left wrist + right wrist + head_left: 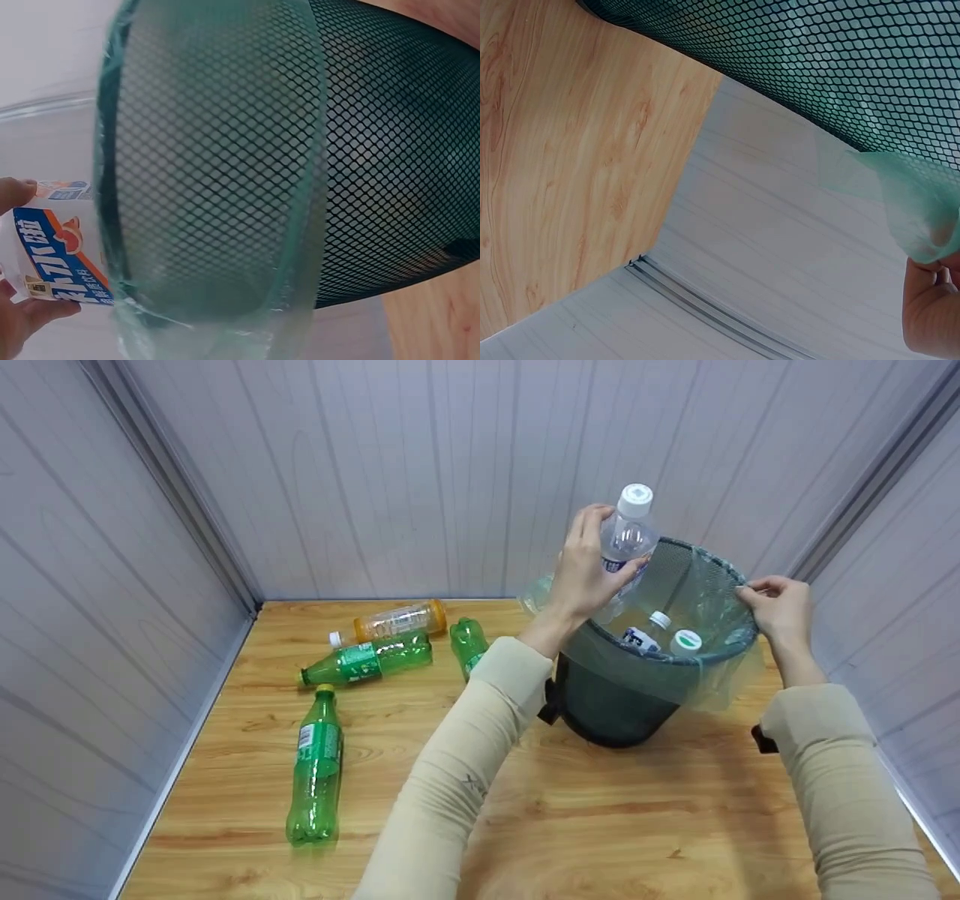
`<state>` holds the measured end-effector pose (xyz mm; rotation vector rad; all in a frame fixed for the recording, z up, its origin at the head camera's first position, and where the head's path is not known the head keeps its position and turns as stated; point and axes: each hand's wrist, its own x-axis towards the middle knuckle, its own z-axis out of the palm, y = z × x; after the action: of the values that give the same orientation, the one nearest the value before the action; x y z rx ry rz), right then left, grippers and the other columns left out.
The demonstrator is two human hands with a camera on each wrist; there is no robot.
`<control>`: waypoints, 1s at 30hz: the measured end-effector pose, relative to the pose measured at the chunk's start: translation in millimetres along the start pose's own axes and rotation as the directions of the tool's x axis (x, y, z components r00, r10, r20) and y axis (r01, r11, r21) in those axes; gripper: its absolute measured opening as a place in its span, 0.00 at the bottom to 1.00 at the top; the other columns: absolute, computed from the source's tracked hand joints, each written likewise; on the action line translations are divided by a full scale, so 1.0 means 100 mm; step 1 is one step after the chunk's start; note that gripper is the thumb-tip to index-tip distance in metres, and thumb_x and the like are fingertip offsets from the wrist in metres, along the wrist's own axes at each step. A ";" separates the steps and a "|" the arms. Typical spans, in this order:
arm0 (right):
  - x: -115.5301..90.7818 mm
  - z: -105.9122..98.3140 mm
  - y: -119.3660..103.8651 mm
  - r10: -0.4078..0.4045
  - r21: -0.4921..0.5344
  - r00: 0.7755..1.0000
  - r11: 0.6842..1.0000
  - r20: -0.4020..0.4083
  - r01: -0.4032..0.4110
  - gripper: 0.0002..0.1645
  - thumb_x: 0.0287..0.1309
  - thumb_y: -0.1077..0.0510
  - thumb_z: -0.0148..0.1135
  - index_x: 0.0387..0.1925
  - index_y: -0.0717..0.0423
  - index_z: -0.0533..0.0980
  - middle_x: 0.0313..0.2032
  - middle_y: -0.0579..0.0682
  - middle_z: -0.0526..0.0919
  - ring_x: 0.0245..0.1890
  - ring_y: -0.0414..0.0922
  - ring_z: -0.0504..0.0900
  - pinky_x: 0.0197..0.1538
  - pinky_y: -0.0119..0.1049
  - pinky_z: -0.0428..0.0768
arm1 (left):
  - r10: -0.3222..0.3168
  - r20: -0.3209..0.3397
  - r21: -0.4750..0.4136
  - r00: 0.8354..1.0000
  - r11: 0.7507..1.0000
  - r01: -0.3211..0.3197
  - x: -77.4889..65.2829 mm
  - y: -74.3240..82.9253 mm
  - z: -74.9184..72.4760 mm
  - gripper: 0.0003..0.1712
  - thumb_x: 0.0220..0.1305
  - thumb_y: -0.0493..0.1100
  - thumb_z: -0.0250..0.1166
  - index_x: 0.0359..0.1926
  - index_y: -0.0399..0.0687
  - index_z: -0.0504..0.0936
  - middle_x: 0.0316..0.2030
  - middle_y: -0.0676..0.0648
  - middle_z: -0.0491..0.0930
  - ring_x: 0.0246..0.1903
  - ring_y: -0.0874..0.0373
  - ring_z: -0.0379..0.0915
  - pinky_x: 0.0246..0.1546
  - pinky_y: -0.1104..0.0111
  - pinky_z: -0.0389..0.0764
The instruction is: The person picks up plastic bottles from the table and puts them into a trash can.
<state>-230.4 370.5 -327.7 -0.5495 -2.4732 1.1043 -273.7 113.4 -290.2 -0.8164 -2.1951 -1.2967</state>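
My left hand (pixel 583 566) grips a clear plastic bottle (pixel 630 537) with a white cap, upright over the left side of a dark mesh bin (pixel 619 709). In the left wrist view the bottle's label (pixel 64 251) shows orange and blue print, its lower part hidden behind the bin's rim. A thin green bag (pixel 716 679) lines the bin and folds over its rim. At the right rim my right hand (pixel 784 604) pinches the bag's edge. Inside the bin stand two bottles, one with a white cap (pixel 660 619) and one with a green-and-white cap (pixel 686 641).
Left of the bin, a green bottle (pixel 315 780) lies lengthwise on the wooden table (pixel 600 825). Behind it lie another green bottle (pixel 367 660) and an orange-and-clear bottle (pixel 401 621). A third green bottle (pixel 469 645) is partly behind my left sleeve. Grey panel walls (pixel 390 472) border the table.
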 end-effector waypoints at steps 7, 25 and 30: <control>0.01 0.01 0.00 0.005 -0.008 1.000 1.000 0.007 -0.005 0.15 0.53 0.54 0.58 0.35 0.64 0.77 0.18 0.33 0.69 0.20 0.31 0.67 0.21 0.23 0.68 | -0.059 0.059 0.018 0.997 0.998 0.058 0.04 -0.12 0.10 0.37 0.45 0.46 0.70 0.53 0.38 0.63 0.52 0.44 0.65 0.52 0.56 0.64 0.52 0.79 0.61; 0.01 0.02 -0.02 0.013 -0.013 1.000 1.000 0.022 -0.012 0.19 0.53 0.54 0.58 0.39 0.68 0.75 0.18 0.33 0.69 0.20 0.32 0.66 0.21 0.24 0.67 | -0.226 0.241 0.132 0.944 0.971 0.199 0.03 -0.29 0.18 0.38 0.43 0.42 0.71 0.55 0.41 0.62 0.51 0.47 0.65 0.53 0.59 0.63 0.53 0.78 0.62; -0.01 0.01 -0.01 0.008 -0.018 1.000 1.000 0.004 -0.008 0.19 0.53 0.54 0.58 0.38 0.67 0.76 0.18 0.33 0.69 0.20 0.33 0.66 0.21 0.24 0.66 | -0.273 0.246 0.233 0.930 0.948 0.216 0.01 -0.29 0.21 0.40 0.43 0.44 0.71 0.56 0.44 0.61 0.51 0.48 0.66 0.52 0.59 0.64 0.53 0.76 0.64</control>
<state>-230.7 368.6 -327.5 -0.5637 -2.4890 1.0884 -296.1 121.7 -316.6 -0.6926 -2.6735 -1.0947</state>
